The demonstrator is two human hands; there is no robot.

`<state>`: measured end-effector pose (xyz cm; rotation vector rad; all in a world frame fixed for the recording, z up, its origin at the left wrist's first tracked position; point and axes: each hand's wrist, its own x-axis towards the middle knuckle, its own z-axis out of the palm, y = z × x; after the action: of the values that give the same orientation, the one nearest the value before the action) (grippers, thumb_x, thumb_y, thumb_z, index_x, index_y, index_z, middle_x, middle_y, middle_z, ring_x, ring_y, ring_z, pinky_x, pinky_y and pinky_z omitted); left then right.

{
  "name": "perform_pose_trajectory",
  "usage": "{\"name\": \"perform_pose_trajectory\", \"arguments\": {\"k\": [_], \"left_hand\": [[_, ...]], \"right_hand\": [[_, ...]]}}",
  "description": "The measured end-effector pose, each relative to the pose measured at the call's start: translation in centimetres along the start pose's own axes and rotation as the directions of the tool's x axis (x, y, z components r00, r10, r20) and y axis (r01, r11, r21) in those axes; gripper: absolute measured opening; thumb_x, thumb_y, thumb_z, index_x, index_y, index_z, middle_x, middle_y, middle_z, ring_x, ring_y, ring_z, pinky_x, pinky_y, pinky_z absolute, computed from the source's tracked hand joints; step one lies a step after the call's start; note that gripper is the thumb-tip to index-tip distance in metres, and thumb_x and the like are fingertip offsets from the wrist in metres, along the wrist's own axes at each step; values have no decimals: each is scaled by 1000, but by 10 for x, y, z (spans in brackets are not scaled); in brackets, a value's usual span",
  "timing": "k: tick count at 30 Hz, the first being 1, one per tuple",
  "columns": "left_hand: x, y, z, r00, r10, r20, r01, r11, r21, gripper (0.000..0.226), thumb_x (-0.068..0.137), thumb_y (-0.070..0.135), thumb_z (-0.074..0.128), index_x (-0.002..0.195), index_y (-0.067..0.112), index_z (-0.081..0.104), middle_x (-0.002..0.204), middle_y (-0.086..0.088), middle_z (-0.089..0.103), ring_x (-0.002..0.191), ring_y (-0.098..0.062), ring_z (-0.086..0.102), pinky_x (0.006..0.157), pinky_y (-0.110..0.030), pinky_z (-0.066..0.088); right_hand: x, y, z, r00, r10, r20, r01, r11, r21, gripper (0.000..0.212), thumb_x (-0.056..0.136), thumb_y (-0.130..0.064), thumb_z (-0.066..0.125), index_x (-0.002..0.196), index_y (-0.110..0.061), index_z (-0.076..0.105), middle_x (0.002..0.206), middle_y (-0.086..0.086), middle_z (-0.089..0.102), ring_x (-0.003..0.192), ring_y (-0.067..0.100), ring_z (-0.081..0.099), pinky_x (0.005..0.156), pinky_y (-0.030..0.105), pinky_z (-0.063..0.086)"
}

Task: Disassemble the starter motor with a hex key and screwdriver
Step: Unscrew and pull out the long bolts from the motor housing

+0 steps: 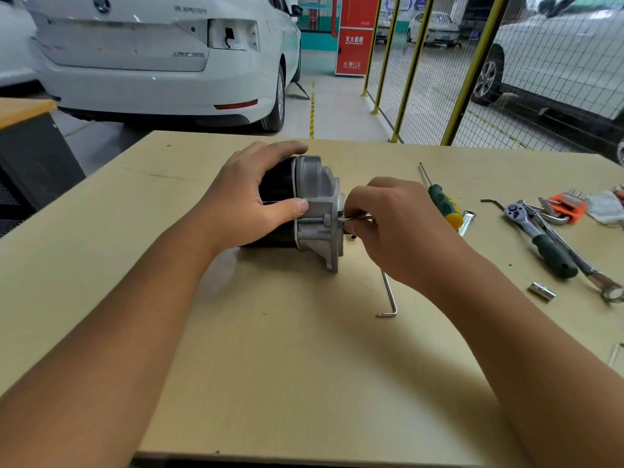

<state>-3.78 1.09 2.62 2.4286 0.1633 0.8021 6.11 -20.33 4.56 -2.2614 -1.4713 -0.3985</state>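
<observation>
Behind our board (270,349) a white car (152,62) is sitting; our left hand (246,201) is gripping the motor (314,204), right hand (395,224) pinching a thin rod (358,217) beside it.

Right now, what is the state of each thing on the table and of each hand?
Motor: on its side, housing still on.
Left hand: grips the motor's black body.
Right hand: pinches a thin bolt at the housing.
Hex key: lying loose.
Screwdriver: lying unused.
Ratchet: lying unused.
Socket: loose, on its side.

Starter motor (314,211) sideways on table (270,366)
</observation>
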Motion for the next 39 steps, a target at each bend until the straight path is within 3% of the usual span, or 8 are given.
{"name": "perform_pose_trajectory", "arguments": {"k": [7,15,20,25,29,32,39], "left_hand": [[0,2,-1,1000,7,-1,-7,1000,2,71,76,41,76,144,31,57,132,3,60,127,-21,55,111,-49,43],[0,3,-1,1000,-6,-1,6,1000,1,71,77,52,76,144,35,56,133,11,58,128,-16,53,112,-44,44],[0,3,0,1000,-11,-4,11,1000,13,71,78,53,75,144,35,56,133,10,58,128,-18,53,111,-46,44],[0,3,0,1000,-9,-9,9,1000,12,69,80,51,73,144,31,57,135,7,59,129,-19,53,112,-48,43],[0,3,0,1000,-19,-4,19,1000,11,67,82,51,72,144,32,57,134,8,59,128,-19,53,111,-48,44],[0,5,0,1000,-22,-9,22,1000,6,65,83,52,71,144,31,58,134,7,59,128,-18,53,112,-48,44],[-1,6,1,1000,-16,-22,16,1000,0,61,85,50,69,142,30,59,131,9,59,127,-18,54,112,-47,43]], "right_hand": [[0,-1,3,997,65,42,-66,998,18,22,102,-16,55,103,-7,74,109,6,56,88,26,58,79,40,51],[1,-1,2,1000,24,10,-24,999,-34,9,97,-13,62,98,-10,70,100,4,60,84,29,59,75,46,52],[0,2,1,1000,17,20,-18,1000,18,10,97,-10,62,96,-8,73,89,7,61,79,26,58,69,39,49],[0,-2,5,996,67,61,-69,997,27,22,103,-14,51,101,-8,72,95,3,51,82,23,53,68,31,38],[1,-3,8,993,90,80,-86,995,-49,17,99,-4,54,99,-8,70,100,5,52,83,27,57,74,38,50],[1,-5,8,996,72,56,-66,993,-96,12,91,1,60,93,-8,66,97,6,53,78,28,57,71,45,52],[-2,-3,8,999,37,7,-36,985,-171,11,92,-11,64,97,-20,60,87,0,56,72,30,57,61,42,52]]}}
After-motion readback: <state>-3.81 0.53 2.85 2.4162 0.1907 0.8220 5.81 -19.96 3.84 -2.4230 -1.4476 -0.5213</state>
